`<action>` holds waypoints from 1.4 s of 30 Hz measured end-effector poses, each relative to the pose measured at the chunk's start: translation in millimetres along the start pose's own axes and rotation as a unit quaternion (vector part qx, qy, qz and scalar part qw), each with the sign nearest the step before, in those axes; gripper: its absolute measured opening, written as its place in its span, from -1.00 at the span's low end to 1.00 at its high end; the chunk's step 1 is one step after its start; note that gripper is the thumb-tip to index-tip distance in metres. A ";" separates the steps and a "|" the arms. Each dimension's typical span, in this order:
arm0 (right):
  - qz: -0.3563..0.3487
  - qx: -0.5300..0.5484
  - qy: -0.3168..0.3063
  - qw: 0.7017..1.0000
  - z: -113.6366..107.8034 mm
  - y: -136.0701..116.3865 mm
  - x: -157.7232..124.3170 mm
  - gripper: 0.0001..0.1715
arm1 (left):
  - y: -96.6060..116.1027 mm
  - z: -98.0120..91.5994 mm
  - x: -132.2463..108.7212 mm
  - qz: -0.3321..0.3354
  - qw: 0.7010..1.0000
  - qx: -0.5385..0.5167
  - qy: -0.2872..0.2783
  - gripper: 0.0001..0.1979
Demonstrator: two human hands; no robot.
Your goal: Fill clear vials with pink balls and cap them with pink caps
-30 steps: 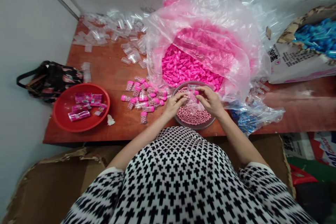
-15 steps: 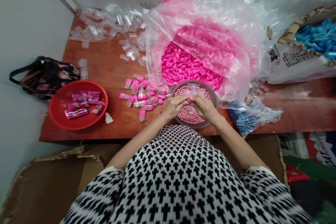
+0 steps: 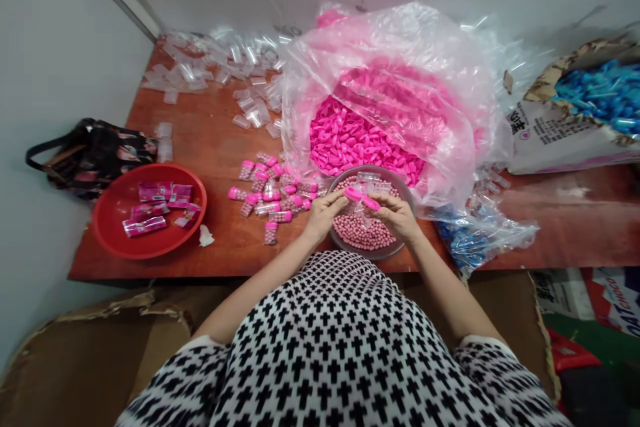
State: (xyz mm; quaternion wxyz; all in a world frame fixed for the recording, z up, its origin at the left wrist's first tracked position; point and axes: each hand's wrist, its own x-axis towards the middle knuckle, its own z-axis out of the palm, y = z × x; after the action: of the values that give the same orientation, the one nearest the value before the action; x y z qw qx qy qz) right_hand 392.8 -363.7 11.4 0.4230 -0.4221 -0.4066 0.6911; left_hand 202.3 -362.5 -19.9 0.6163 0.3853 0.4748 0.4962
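Over a round bowl [image 3: 404,188] of small pink balls [image 3: 361,232] my two hands meet. My left hand [image 3: 326,212] pinches a small clear vial with a pink cap [image 3: 353,193]. My right hand [image 3: 396,213] pinches another pink-capped vial [image 3: 371,203] right beside it. Both sets of fingers are closed on these pieces. Just left of the bowl lies a heap of filled pink-capped vials [image 3: 273,192] on the red-brown table [image 3: 210,147].
A big clear bag of pink caps [image 3: 365,140] stands behind the bowl. Empty clear vials [image 3: 220,70] are scattered at the back left. A red dish [image 3: 115,230] with pink packets sits at left, a dark handbag [image 3: 90,153] beyond it. Blue parts [image 3: 600,93] fill a sack at right.
The hands have shifted slightly apart over the bowl; two pink caps now show between the fingertips where earlier one clear vial was held together.
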 end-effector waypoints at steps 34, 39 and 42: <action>-0.071 -0.639 0.018 0.765 -11.2 40.5 64.2 -0.68 | -12.5 -106.6 22.1 0.154 0.906 0.374 0.126 -0.64; -0.007 -0.785 -0.068 0.616 -2.7 44.4 90.2 -0.64 | -25.6 -68.4 7.1 0.120 0.925 0.358 0.046 -0.69; 0.018 -0.798 -0.084 0.596 0.6 41.8 86.4 -0.65 | -28.1 -52.7 -1.9 0.109 0.927 0.359 -0.006 -0.71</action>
State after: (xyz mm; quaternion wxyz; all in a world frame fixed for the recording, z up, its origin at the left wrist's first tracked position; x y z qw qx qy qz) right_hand 357.5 -296.7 -47.5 -0.1311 -0.5384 -0.8222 0.1301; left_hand 158.1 -370.1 -59.4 0.3819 0.6333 0.5727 0.3537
